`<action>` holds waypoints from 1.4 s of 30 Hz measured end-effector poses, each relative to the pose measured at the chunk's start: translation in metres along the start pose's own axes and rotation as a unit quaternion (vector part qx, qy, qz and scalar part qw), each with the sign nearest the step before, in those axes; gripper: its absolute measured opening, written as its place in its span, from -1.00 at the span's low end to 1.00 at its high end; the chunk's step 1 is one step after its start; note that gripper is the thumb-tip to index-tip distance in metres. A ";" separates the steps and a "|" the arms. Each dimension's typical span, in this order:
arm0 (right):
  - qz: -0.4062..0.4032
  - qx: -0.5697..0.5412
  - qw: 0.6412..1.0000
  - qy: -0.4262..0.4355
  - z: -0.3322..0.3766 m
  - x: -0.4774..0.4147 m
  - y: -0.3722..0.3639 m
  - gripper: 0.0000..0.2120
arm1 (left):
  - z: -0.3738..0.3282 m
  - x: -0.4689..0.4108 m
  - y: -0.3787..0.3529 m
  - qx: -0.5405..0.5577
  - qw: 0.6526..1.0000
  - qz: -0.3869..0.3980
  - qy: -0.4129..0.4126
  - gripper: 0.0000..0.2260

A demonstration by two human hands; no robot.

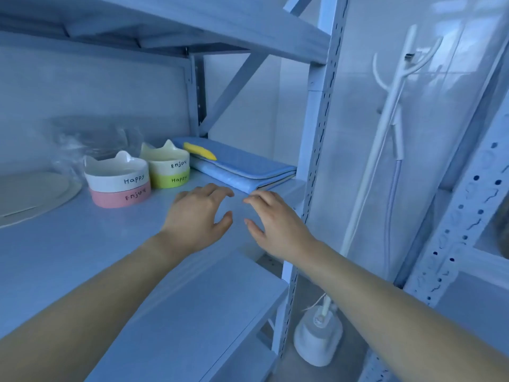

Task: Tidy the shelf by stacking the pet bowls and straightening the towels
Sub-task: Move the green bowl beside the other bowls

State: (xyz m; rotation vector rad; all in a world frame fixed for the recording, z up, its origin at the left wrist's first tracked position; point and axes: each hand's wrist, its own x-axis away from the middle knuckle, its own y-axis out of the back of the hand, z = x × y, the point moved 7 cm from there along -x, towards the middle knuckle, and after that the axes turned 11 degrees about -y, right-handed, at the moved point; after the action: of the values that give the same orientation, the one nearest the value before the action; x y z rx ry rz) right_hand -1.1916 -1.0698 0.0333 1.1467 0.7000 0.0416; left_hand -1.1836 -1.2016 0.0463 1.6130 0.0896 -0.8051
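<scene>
Hovering over the pale shelf, the left hand and right hand hold nothing, fingers loosely spread. Folded blue towels lie just past them by the post. Bowls sit in two stacks beside the towels. A white stand is by the shiny wall.

This looks like a storage or utility corner of a home. A metal rack with slotted uprights stands against a glossy tiled wall, with a second rack to its right. Its shelf holds household goods: cat-eared pet bowls, folded towels and a plate. Beside it stands a white pole with branching arms, perhaps a garment steamer.
</scene>
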 end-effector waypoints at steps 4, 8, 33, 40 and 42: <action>0.001 -0.006 1.000 -0.013 -0.043 -0.045 -0.013 -0.63 | 0.016 -0.052 -0.034 0.021 1.000 0.001 0.004 -0.64; 0.010 -0.025 0.999 -0.020 -0.078 -0.070 -0.030 -0.64 | 0.020 -0.086 -0.072 0.025 1.000 0.013 -0.002 -0.61; 0.139 -0.075 0.964 0.216 -0.188 -0.191 -0.092 -0.46 | 0.038 -0.158 -0.145 -0.018 0.985 0.033 0.170 -0.47; 0.184 -0.144 0.941 0.243 -0.169 -0.187 -0.102 -0.50 | 0.035 -0.132 -0.133 -0.030 0.973 0.024 0.226 -0.51; 0.197 -0.157 0.937 0.242 -0.167 -0.188 -0.103 -0.50 | 0.035 -0.132 -0.131 -0.032 0.973 0.030 0.227 -0.52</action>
State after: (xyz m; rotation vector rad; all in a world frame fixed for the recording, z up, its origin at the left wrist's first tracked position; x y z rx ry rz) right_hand -1.4608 -1.0479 0.0004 0.9543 0.8474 0.7720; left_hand -1.3627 -1.1532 0.0072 1.7035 0.3862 -0.3704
